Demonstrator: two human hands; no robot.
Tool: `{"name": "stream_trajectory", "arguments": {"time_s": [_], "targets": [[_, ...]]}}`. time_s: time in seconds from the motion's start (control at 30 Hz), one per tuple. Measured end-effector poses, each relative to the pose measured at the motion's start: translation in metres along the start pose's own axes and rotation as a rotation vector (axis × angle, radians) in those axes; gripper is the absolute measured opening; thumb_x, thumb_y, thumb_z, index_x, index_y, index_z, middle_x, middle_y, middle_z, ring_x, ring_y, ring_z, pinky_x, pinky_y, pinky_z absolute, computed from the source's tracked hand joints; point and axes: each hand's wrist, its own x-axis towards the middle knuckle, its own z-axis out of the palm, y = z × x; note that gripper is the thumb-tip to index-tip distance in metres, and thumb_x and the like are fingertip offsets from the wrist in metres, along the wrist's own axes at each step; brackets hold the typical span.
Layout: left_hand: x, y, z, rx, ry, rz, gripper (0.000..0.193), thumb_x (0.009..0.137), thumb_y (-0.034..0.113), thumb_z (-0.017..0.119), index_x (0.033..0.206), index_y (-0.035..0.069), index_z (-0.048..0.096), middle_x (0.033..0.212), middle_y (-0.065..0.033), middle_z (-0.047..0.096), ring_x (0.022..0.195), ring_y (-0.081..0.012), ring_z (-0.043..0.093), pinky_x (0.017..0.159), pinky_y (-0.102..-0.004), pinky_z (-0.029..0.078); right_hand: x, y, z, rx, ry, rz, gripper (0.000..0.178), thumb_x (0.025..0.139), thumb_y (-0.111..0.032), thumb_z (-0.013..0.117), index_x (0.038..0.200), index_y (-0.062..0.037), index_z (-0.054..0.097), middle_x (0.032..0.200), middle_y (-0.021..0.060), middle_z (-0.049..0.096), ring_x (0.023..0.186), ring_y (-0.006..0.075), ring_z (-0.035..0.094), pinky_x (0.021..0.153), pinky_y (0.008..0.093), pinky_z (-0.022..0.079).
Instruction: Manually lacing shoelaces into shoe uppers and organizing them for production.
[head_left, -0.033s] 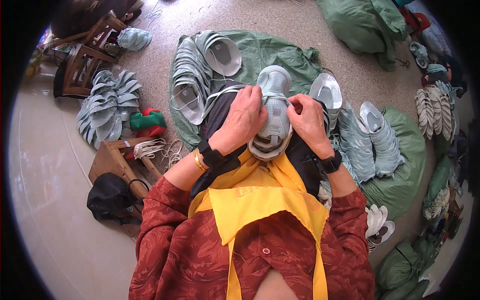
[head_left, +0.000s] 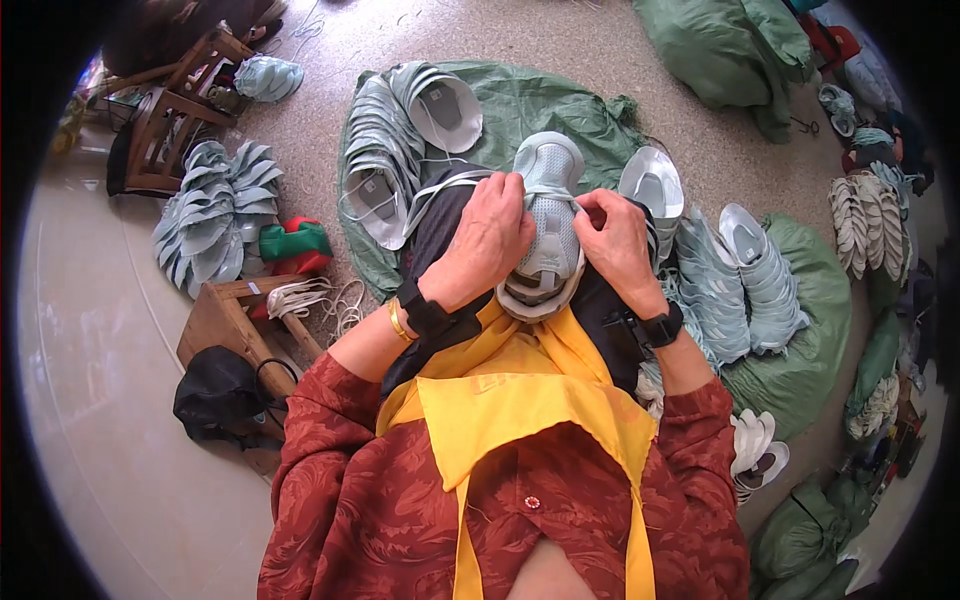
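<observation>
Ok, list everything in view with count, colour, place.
Shoe: one, pale blue, over lap
Shoelace: one, pale, across shoe
Stacked shoes: many, pale blue, both sides
Layered pieces: many, pale blue, left
Sacks: several, green, ahead and right
Wooden seats: two, brown, left
Loose laces: several, white, nearer seat
Fabric item: one, black, lower left
Rim clutter: uncountable, mixed, picture edges
Apron: one, yellow, worn
Shirt: one, red, under apron
Wristbands: two, black, both wrists
Left grip: one, bare, at shoelace
Right grip: one, bare, at shoelace

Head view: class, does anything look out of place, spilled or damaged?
The white laces look untidy: they lie in a loose tangle over the wooden stand on the left. Nothing looks spilled, and the central shoe shows no visible damage.
</observation>
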Motion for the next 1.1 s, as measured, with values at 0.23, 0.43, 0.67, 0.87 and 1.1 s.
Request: {"name": "stream_trajectory", "arguments": {"time_s": [0.23, 0.43, 0.67, 0.87, 1.1], "targets": [[0.001, 0.006, -0.003, 0.028, -0.064, -0.009, 0.021, 0.084, 0.001, 0.059, 0.102, -0.003, 0.049, 0.096, -0.0223, 0.052, 0.095, -0.0412, 0.053, 0.083, -0.0490, 0.045, -0.007, 0.004, 0.001, 0.068, 0.055, 0.022, 0.010, 0.082, -0.004, 0.067, 0.091, 0.0021, 0.068, 0.083, 0.0148, 0.072, 0.072, 0.0253, 0.072, 0.066, 0.0345, 0.056], [0.000, 0.006, -0.006, 0.045, -0.115, 0.020, 0.022, 0.085, 0.000, 0.058, 0.105, -0.005, 0.049, 0.098, -0.0226, 0.050, 0.096, -0.0411, 0.051, 0.084, -0.0485, 0.045, -0.004, -0.008, -0.004, -0.219, 0.006, -0.306, 0.011, 0.083, 0.001, 0.065, 0.093, -0.0002, 0.068, 0.088, 0.0154, 0.070, 0.082, 0.0314, 0.069, 0.074, 0.0401, 0.056], [-0.001, 0.003, -0.005, 0.062, -0.155, 0.041, 0.023, 0.085, -0.003, 0.055, 0.106, -0.006, 0.049, 0.100, -0.0227, 0.049, 0.098, -0.0403, 0.050, 0.087, -0.0476, 0.044, 0.003, -0.011, -0.003, -0.489, -0.053, -0.415, 0.010, 0.081, 0.002, 0.064, 0.089, -0.0033, 0.063, 0.092, 0.0143, 0.063, 0.086, 0.0342, 0.066, 0.076, 0.0425, 0.054], [-0.005, -0.003, 0.003, -0.001, -0.092, -0.016, 0.022, 0.085, -0.003, 0.055, 0.106, -0.005, 0.049, 0.099, -0.0234, 0.050, 0.098, -0.0416, 0.051, 0.086, -0.0480, 0.044, -0.006, -0.033, -0.002, -0.131, -0.113, -0.399, 0.007, 0.087, 0.000, 0.064, 0.091, -0.0003, 0.059, 0.092, 0.0158, 0.062, 0.088, 0.0365, 0.065, 0.074, 0.0434, 0.052], [-0.007, -0.007, 0.002, -0.105, -0.052, -0.016, 0.021, 0.084, -0.003, 0.055, 0.104, -0.005, 0.048, 0.100, -0.0242, 0.051, 0.097, -0.0415, 0.052, 0.084, -0.0482, 0.045, 0.006, -0.032, 0.020, -0.085, -0.124, -0.272, 0.008, 0.088, -0.005, 0.067, 0.094, -0.0005, 0.065, 0.089, 0.0168, 0.062, 0.084, 0.0382, 0.064, 0.074, 0.0454, 0.052]]}}
